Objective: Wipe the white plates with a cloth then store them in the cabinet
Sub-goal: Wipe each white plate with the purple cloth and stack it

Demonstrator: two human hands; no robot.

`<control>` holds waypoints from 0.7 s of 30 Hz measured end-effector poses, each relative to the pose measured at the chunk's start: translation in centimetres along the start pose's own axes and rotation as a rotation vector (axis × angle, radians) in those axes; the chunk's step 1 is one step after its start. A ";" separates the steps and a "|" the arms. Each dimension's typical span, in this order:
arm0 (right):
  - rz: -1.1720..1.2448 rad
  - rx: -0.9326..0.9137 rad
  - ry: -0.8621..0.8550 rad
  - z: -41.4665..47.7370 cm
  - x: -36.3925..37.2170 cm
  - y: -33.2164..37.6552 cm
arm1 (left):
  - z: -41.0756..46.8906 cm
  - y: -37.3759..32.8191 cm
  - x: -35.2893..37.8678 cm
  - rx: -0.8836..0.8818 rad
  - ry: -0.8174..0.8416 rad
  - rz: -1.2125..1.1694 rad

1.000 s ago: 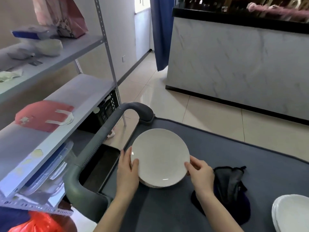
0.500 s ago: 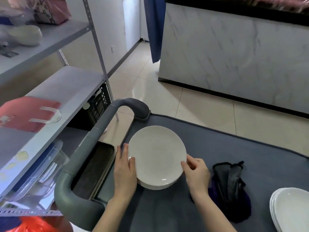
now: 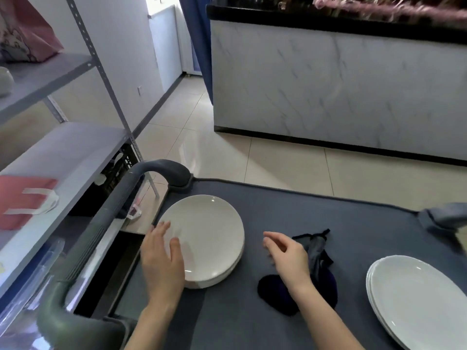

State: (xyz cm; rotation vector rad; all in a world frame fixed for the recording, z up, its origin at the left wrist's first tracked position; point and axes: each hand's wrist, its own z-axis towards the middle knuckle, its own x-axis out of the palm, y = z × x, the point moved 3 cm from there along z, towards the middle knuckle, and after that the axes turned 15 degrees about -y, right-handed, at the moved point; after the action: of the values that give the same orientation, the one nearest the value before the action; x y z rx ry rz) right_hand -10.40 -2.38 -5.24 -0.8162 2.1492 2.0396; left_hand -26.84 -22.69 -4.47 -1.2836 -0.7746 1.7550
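A stack of white plates point(image 3: 209, 236) lies on the grey cart top point(image 3: 353, 223) near its left end. My left hand point(image 3: 161, 261) hovers over the stack's left rim with straight fingers and holds nothing. To the right of the stack, my right hand point(image 3: 288, 258) is lifted off with loosely curled fingers, also holding nothing. A dark cloth point(image 3: 318, 261) lies crumpled on the cart just behind and under my right hand. A second stack of white plates point(image 3: 414, 299) sits at the cart's right edge.
The cart's grey handle point(image 3: 108, 218) curves along its left side. Metal shelving point(image 3: 63, 152) stands at the left, holding a red bag point(image 3: 22, 195). A marble-fronted counter point(image 3: 341, 92) rises beyond the tiled floor point(image 3: 227, 152).
Both hands gripped the left stack's rim earlier and set it down on the cart. Now they have let go and drawn back from the rim.
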 end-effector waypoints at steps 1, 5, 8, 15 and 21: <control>0.028 0.002 -0.022 0.3 -1.4 -0.3 | -0.7 -1.3 0.5 0.026 -0.001 -0.046; 0.065 0.013 -0.128 1.4 -8.3 -2.0 | -5.4 -6.6 4.1 0.096 0.168 -0.229; 0.015 0.019 -0.237 2.0 -14.4 -4.0 | -10.5 -10.0 7.4 0.133 0.354 -0.275; -0.138 0.058 -0.388 2.9 -27.4 -10.0 | -22.9 -14.7 13.9 0.028 0.633 -0.264; -0.356 0.053 -0.388 4.4 -34.1 -14.0 | -29.7 -16.4 18.1 0.040 0.759 -0.109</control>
State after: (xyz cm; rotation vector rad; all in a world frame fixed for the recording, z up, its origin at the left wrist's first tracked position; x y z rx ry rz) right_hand 23.32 13.20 -4.81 -0.6695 1.7037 1.7786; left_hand 2.87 1.57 -7.81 -1.6785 -0.3532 1.0494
